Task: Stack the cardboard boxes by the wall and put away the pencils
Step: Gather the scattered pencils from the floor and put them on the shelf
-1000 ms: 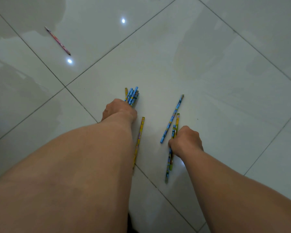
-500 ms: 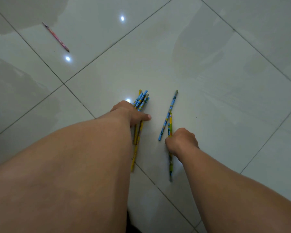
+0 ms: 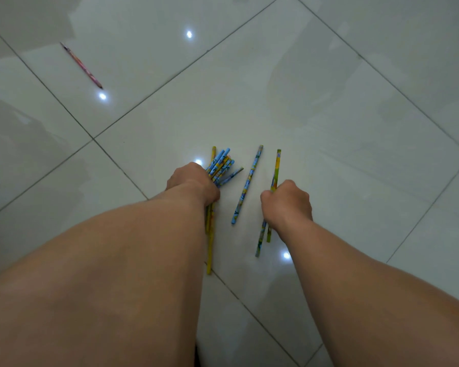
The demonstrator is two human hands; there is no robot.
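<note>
My left hand [image 3: 192, 182] grips a bundle of several blue and yellow pencils [image 3: 221, 165] low over the tiled floor; their far ends fan out past my fingers and a yellow one sticks out behind my wrist. My right hand [image 3: 286, 203] holds two pencils [image 3: 276, 168], a yellow one and a blue one, whose ends show on both sides of my fist. Between my hands a single blue pencil [image 3: 247, 185] lies loose on the floor. No cardboard boxes are in view.
A pink pencil [image 3: 81, 65] lies alone on the floor at the far left. The floor is glossy pale tile [image 3: 329, 102] with dark grout lines and bright light reflections.
My left hand has closed round its bundle, thumb tucked in. My right hand has shifted right, lifting its pencils away from the loose blue pencil.
</note>
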